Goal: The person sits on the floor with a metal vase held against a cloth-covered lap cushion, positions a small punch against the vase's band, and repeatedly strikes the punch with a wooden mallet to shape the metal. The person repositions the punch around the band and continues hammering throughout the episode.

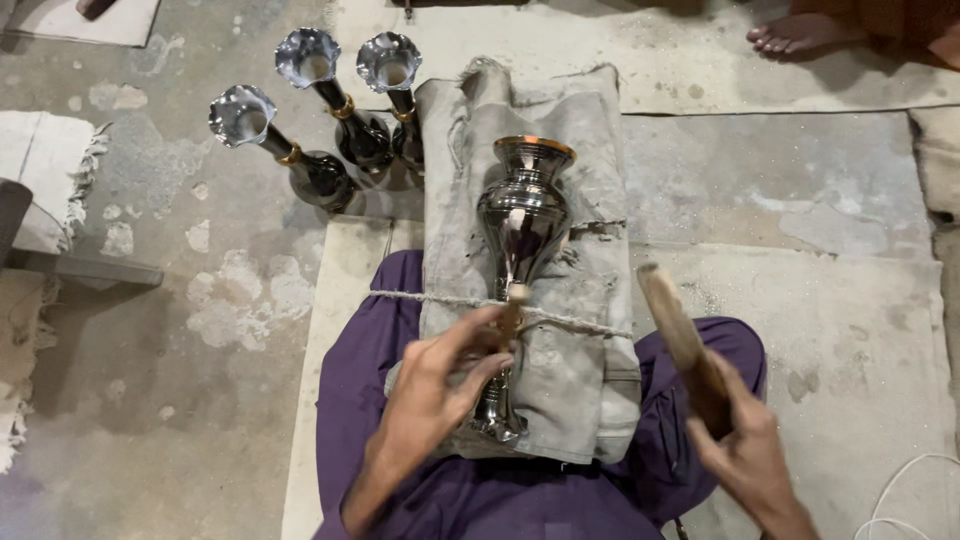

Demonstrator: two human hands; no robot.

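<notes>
A shiny dark metal vase (524,215) with a coppery rim lies on a grey cloth pad (590,130) stretched over my legs. My left hand (440,385) pinches a small wooden-tipped tool (513,312) against the vase's narrow neck, just above its foot (497,420). My right hand (745,450) grips a wooden stick (672,320), raised to the right of the vase and apart from it. A thin cord (580,322) runs across the pad near the neck.
Three finished dark vases (330,120) with fluted silver mouths stand on the concrete floor at upper left. Another person's bare foot (795,35) shows at the top right. A white cable (900,495) lies at lower right, a fringed rag (50,160) at left.
</notes>
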